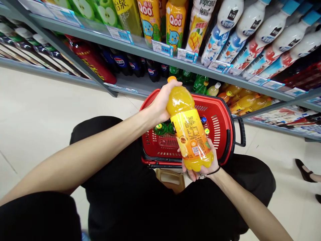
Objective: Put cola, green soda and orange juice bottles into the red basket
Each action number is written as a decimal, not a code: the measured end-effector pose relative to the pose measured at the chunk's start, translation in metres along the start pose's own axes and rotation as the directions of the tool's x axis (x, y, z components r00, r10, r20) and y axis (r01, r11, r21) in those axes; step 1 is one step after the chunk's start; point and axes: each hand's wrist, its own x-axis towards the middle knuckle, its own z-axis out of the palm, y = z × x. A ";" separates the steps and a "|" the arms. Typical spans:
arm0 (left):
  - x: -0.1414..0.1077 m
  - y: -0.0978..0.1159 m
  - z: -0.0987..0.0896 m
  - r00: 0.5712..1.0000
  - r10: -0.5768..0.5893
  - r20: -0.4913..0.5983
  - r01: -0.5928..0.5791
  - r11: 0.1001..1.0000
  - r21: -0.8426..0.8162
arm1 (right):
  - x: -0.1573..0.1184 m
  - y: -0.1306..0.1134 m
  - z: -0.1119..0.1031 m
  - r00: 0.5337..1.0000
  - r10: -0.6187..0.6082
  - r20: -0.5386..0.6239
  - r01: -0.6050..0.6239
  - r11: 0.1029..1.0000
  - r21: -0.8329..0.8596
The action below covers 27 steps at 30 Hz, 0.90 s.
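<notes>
A large orange juice bottle (192, 134) with an orange cap and a yellow label is held tilted above a red shopping basket (215, 107). Around its upper part, near the cap, my left hand (165, 100) is wrapped. My right hand (200, 167) grips the bottle's base from below and the side. Inside the basket lie green bottles (162, 129) at the left, and a blue cap (203, 119) and a yellow-green cap show beside the held bottle. The bottle hides part of the basket's inside.
Shelves (140, 50) of drinks run across the top, with dark cola bottles (120, 62) and orange bottles (240, 100) on the lower level. The basket's black handle (242, 132) sticks out right. A tan stool (172, 180) is below. Another person's shoe (304, 170) shows at right.
</notes>
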 end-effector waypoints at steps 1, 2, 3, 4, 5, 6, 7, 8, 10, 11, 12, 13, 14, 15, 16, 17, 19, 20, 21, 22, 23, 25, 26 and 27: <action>0.000 0.000 0.000 1.000 -0.012 -0.005 0.012 1.000 -0.010 | 0.000 0.001 -0.001 1.000 -0.005 -0.002 0.005 1.000 -0.005; 0.000 0.000 0.001 1.000 -0.026 -0.010 0.025 0.999 -0.023 | 0.000 0.001 -0.003 1.000 -0.012 -0.003 0.012 1.000 -0.008; 0.000 0.000 0.001 0.999 -0.036 -0.015 0.035 0.999 -0.035 | 0.000 0.002 -0.004 1.000 -0.021 -0.007 0.021 1.000 -0.009; 0.000 0.000 0.001 0.999 -0.043 -0.017 0.042 0.998 -0.044 | 0.000 0.003 -0.006 1.000 -0.029 -0.012 0.029 1.000 -0.010; -0.001 0.000 0.002 0.999 -0.047 -0.018 0.046 0.998 -0.050 | 0.000 0.005 -0.008 0.999 -0.034 -0.017 0.034 0.999 -0.013; -0.001 0.000 0.002 0.999 -0.050 -0.017 0.049 0.997 -0.053 | 0.000 0.006 -0.010 0.999 -0.040 -0.023 0.039 0.999 -0.015; -0.002 0.000 0.003 0.999 -0.052 -0.016 0.051 0.997 -0.053 | 0.000 0.007 -0.011 0.999 -0.043 -0.027 0.042 0.999 -0.019; -0.002 0.000 0.003 0.999 -0.052 -0.015 0.051 0.997 -0.050 | 0.000 0.008 -0.011 0.999 -0.042 -0.029 0.042 0.999 -0.024; -0.004 0.001 0.004 0.998 -0.056 -0.015 0.055 0.998 -0.039 | 0.000 0.009 -0.011 0.999 -0.039 -0.036 0.038 0.999 -0.039; -0.005 0.001 0.005 0.998 -0.062 -0.018 0.061 0.997 -0.037 | 0.000 0.009 -0.010 0.998 -0.036 -0.046 0.033 0.998 -0.049; -0.006 0.002 0.006 0.997 -0.070 -0.021 0.069 0.997 -0.037 | 0.000 0.009 -0.009 0.998 -0.030 -0.061 0.027 0.998 -0.059; -0.006 0.003 0.007 0.997 -0.079 -0.024 0.078 0.996 -0.039 | 0.000 0.008 -0.008 0.997 -0.027 -0.078 0.021 0.997 -0.069; -0.007 0.004 0.007 0.996 -0.086 -0.025 0.085 0.995 -0.043 | 0.000 0.008 -0.007 0.995 -0.027 -0.091 0.021 0.997 -0.074; -0.008 0.004 0.008 0.996 -0.091 -0.025 0.090 0.995 -0.047 | 0.000 0.008 -0.006 0.995 -0.032 -0.097 0.024 0.997 -0.076; -0.008 0.004 0.008 0.995 -0.092 -0.024 0.091 0.995 -0.051 | 0.000 0.008 -0.006 0.995 -0.038 -0.096 0.031 0.997 -0.075; -0.008 0.004 0.008 0.996 -0.091 -0.022 0.090 0.994 -0.055 | 0.000 0.008 -0.005 0.995 -0.048 -0.089 0.042 0.996 -0.072; -0.008 0.004 0.008 0.996 -0.092 -0.020 0.090 0.994 -0.062 | 0.000 0.009 -0.005 0.995 -0.067 -0.072 0.062 0.996 -0.071; -0.009 0.004 0.008 0.995 -0.094 -0.021 0.092 0.994 -0.066 | 0.000 0.009 -0.006 0.995 -0.073 -0.067 0.068 0.995 -0.072; -0.009 0.003 0.008 0.995 -0.096 -0.023 0.094 0.993 -0.069 | 0.000 0.010 -0.007 0.995 -0.075 -0.065 0.070 0.995 -0.074; -0.009 0.003 0.008 0.995 -0.099 -0.025 0.097 0.993 -0.071 | 0.000 0.010 -0.008 0.995 -0.073 -0.067 0.068 0.995 -0.078; -0.010 0.003 0.008 0.994 -0.101 -0.027 0.099 0.992 -0.073 | 0.000 0.011 -0.010 0.995 -0.068 -0.071 0.062 0.995 -0.082; -0.011 0.002 0.008 0.995 -0.101 -0.026 0.099 0.992 -0.073 | 0.000 0.012 -0.013 0.995 -0.055 -0.080 0.048 0.995 -0.089; -0.011 0.002 0.008 0.995 -0.101 -0.020 0.099 0.993 -0.071 | 0.000 0.012 -0.015 0.996 -0.045 -0.082 0.038 0.995 -0.090; -0.011 0.002 0.009 0.995 -0.099 -0.012 0.098 0.993 -0.068 | 0.000 0.012 -0.016 0.996 -0.040 -0.082 0.032 0.995 -0.089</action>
